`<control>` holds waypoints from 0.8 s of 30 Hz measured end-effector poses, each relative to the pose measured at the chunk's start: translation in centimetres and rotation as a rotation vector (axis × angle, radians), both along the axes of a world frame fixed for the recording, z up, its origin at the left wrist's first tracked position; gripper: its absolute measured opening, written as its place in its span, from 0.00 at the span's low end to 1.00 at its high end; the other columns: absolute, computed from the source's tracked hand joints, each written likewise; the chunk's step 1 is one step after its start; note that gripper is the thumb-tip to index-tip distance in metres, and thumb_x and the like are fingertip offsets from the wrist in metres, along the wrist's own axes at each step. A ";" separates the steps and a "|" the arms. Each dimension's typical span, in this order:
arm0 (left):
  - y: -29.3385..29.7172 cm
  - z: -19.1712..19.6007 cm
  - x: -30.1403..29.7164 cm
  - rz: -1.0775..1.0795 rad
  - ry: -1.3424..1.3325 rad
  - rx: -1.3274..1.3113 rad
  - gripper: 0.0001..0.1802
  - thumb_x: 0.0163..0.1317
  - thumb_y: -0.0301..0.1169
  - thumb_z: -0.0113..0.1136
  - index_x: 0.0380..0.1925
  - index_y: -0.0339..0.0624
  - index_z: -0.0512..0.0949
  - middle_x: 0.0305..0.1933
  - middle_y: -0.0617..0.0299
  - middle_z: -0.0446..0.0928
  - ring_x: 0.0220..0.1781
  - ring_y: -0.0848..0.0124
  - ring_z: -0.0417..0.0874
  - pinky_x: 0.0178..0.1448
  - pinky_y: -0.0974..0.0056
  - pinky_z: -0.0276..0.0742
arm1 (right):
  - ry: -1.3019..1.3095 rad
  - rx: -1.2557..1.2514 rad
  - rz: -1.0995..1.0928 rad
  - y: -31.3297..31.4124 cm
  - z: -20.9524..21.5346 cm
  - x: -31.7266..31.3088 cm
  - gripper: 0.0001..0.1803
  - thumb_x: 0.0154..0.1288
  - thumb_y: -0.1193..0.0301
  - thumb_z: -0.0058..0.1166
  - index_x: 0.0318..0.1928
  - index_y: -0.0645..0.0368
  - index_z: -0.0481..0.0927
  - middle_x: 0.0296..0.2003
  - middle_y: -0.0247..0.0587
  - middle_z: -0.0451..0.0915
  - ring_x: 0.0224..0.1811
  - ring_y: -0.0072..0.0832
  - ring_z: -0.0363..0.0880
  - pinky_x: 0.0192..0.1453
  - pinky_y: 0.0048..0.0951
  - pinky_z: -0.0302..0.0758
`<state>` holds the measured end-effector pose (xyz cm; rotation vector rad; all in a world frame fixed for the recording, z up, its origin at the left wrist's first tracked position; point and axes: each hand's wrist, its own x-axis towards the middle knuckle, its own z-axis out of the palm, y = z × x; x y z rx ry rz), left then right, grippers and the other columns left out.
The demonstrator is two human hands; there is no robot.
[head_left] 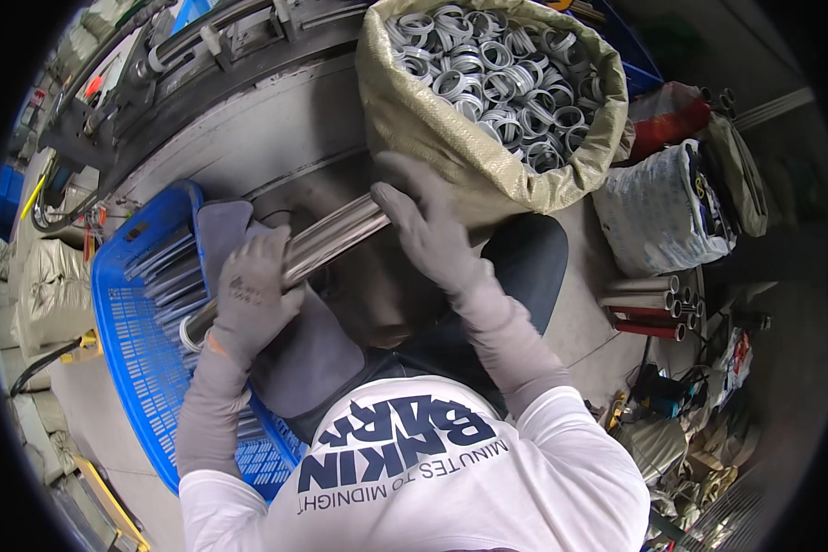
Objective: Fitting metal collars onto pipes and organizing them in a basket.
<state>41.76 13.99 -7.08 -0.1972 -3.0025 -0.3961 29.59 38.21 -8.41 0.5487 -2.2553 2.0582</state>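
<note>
A shiny metal tube (pixel 333 241) slants across in front of me, its far end up to the right. My left hand (pixel 253 287), in a grey glove, is closed around its lower part. Past that hand, a whitish ring (pixel 189 333) shows at the tube's lower end, over the blue basket. My right hand (pixel 432 225), also gloved, is at the upper end with its thumb against the metal. Its blurred fingers curl over that end and hide it. Just beyond stands a woven sack (pixel 488 189) full of grey-white rings (pixel 497 87).
The blue basket (pixel 110 304) at my left holds several metal tubes (pixel 170 276). Machine rails (pixel 221 83) run along the far left. To the right are a white bag (pixel 658 216), stacked tubes (pixel 639 301) and a red bag (pixel 672 120).
</note>
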 end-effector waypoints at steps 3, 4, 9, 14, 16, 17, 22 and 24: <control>-0.8 0.5 0.9 0.067 -0.008 0.089 0.33 0.50 0.31 0.68 0.60 0.40 0.75 0.53 0.44 0.80 0.56 0.43 0.80 0.60 0.45 0.75 | 0.526 0.300 -0.338 6.9 1.8 -5.0 0.25 0.72 0.61 0.63 0.63 0.62 0.81 0.59 0.53 0.82 0.62 0.49 0.81 0.65 0.43 0.78; -1.0 0.3 1.2 0.081 0.035 0.097 0.31 0.50 0.31 0.67 0.58 0.40 0.76 0.51 0.44 0.80 0.54 0.43 0.81 0.59 0.45 0.75 | 0.532 0.520 -0.447 9.2 2.3 -8.2 0.26 0.71 0.59 0.64 0.63 0.60 0.82 0.60 0.54 0.82 0.62 0.51 0.80 0.66 0.45 0.78; -0.9 -0.9 0.7 0.085 0.026 0.072 0.32 0.49 0.32 0.68 0.58 0.41 0.77 0.50 0.46 0.80 0.54 0.45 0.81 0.57 0.46 0.76 | 0.055 1.475 -0.404 14.7 0.9 -18.1 0.23 0.70 0.55 0.62 0.57 0.55 0.86 0.67 0.54 0.77 0.69 0.55 0.75 0.74 0.47 0.73; -0.9 -0.5 0.8 0.067 0.057 0.071 0.33 0.49 0.33 0.68 0.59 0.41 0.76 0.49 0.47 0.80 0.54 0.47 0.82 0.56 0.47 0.76 | 0.447 1.114 -0.426 15.6 -1.4 -15.4 0.15 0.64 0.65 0.68 0.49 0.58 0.87 0.65 0.54 0.79 0.67 0.54 0.77 0.70 0.48 0.75; -0.8 -0.3 0.7 0.042 0.066 0.089 0.33 0.49 0.33 0.68 0.59 0.42 0.76 0.50 0.48 0.80 0.54 0.47 0.82 0.57 0.47 0.76 | 0.610 0.867 -0.422 15.0 -1.0 -12.8 0.12 0.61 0.69 0.69 0.44 0.59 0.88 0.62 0.54 0.80 0.65 0.53 0.79 0.68 0.48 0.78; -1.1 -0.4 0.9 0.039 0.063 0.082 0.33 0.49 0.33 0.68 0.59 0.42 0.76 0.50 0.48 0.80 0.54 0.47 0.82 0.57 0.47 0.76 | 0.644 0.757 -0.373 13.7 0.3 -11.2 0.15 0.59 0.72 0.70 0.46 0.59 0.86 0.62 0.54 0.80 0.65 0.53 0.79 0.68 0.48 0.78; -1.1 -0.6 0.6 0.030 0.025 0.074 0.33 0.49 0.33 0.68 0.59 0.41 0.76 0.51 0.48 0.80 0.56 0.47 0.82 0.58 0.47 0.76 | 0.787 0.584 -0.279 12.1 3.3 -8.7 0.38 0.52 0.75 0.73 0.66 0.59 0.75 0.64 0.53 0.78 0.64 0.53 0.79 0.68 0.48 0.77; -1.0 -0.7 0.5 0.034 0.013 0.064 0.33 0.49 0.33 0.68 0.60 0.41 0.76 0.51 0.48 0.80 0.56 0.47 0.81 0.58 0.47 0.76 | 0.825 0.613 -0.304 11.8 4.0 -8.1 0.44 0.52 0.74 0.72 0.71 0.60 0.71 0.63 0.52 0.78 0.63 0.53 0.79 0.69 0.46 0.76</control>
